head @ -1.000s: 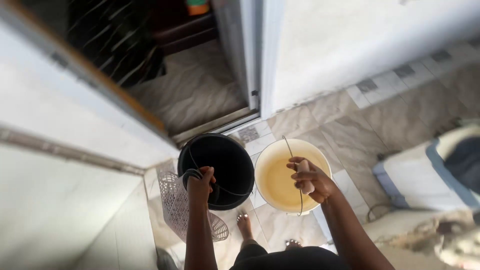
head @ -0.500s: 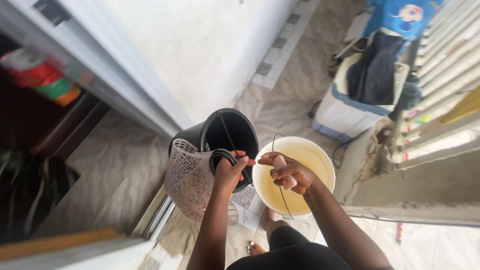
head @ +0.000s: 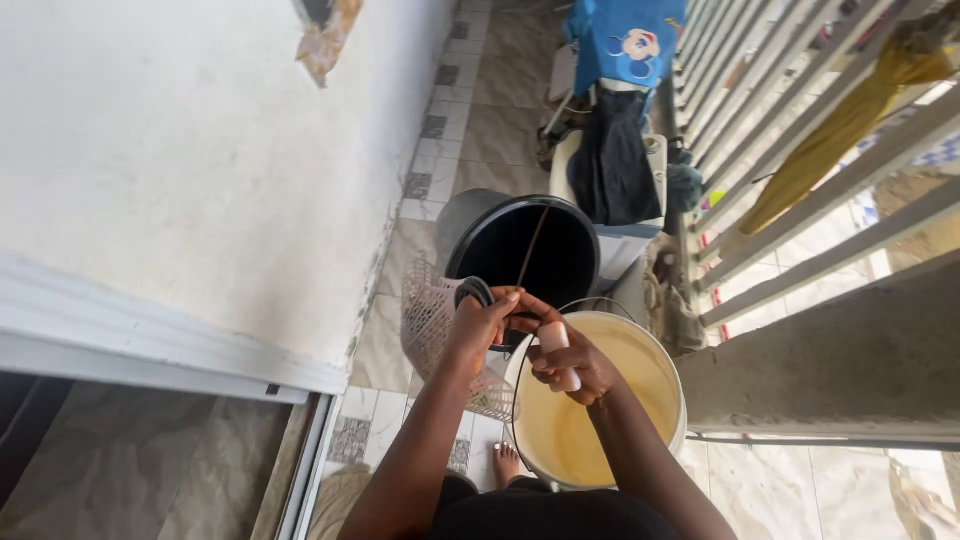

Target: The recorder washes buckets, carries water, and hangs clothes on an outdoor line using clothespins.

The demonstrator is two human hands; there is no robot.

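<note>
Above the tiles, each hand (left (head: 480,325), right (head: 565,362)) grips one of two buckets: black (head: 520,250), white (head: 600,400).

A black bucket (head: 520,255) is being seen at the centre, and a white bucket (head: 640,345) with a yellowed cream inside is being shown just near of it. A pale pink lattice-patterned basket (head: 425,320) is being displayed to their left. Beige marbled floor tiles (head: 500,110) are being edged along the left wall by white tiles with grey squares. At the far end, a bright blue cloth (head: 620,40) with a cartoon print is being shown above a black garment (head: 612,170). A mustard-yellow cloth (head: 840,120) is being seen on the grey-white railing (head: 800,200) at the right.
</note>
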